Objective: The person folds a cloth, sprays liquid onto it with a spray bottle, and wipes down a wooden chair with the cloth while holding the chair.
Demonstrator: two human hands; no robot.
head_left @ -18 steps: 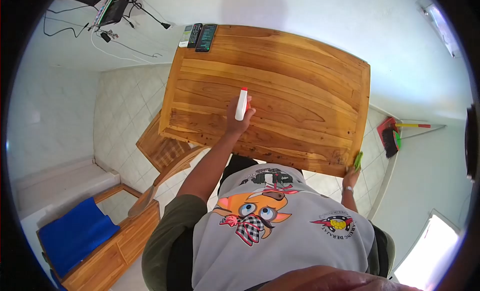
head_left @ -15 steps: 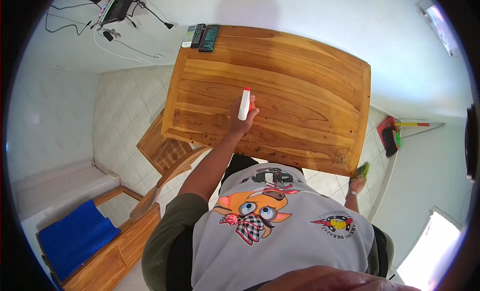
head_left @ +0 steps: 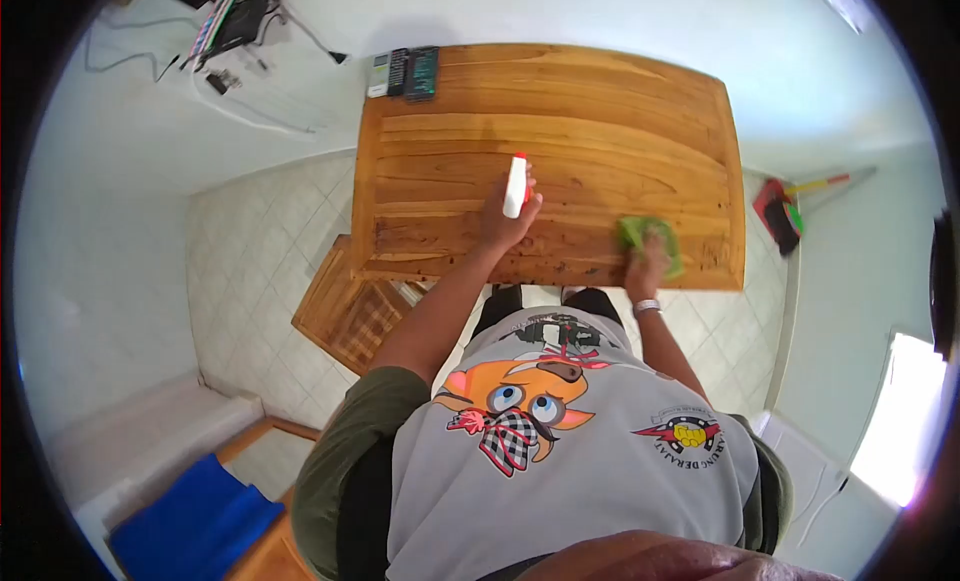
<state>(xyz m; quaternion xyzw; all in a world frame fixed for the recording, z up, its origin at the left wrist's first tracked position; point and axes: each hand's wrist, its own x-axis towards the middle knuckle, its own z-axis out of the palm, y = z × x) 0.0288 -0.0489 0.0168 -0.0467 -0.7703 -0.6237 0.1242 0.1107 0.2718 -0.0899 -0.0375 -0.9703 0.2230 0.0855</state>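
Observation:
My left hand (head_left: 508,219) is closed around a spray bottle with a white and red trigger head (head_left: 516,186), held over the middle of the wooden table (head_left: 560,111). The bottle's body is hidden beneath the head and hand. At the right front of the table, my right hand (head_left: 648,266) presses a green cloth (head_left: 664,236) against the wood. That hand is a little blurred, and its fingers lie on top of the cloth. Small dark marks speckle the table's front part.
Two remotes (head_left: 379,75) and a phone (head_left: 423,73) lie at the table's far left corner. A wooden chair (head_left: 350,311) stands at the left front. Cables and a power strip (head_left: 215,26) hang on the wall. A broom and dustpan (head_left: 778,216) lean at the right.
My right hand has come up from beside the table's right edge onto the tabletop with the green cloth. My left hand and the spray bottle have shifted slightly right and farther away.

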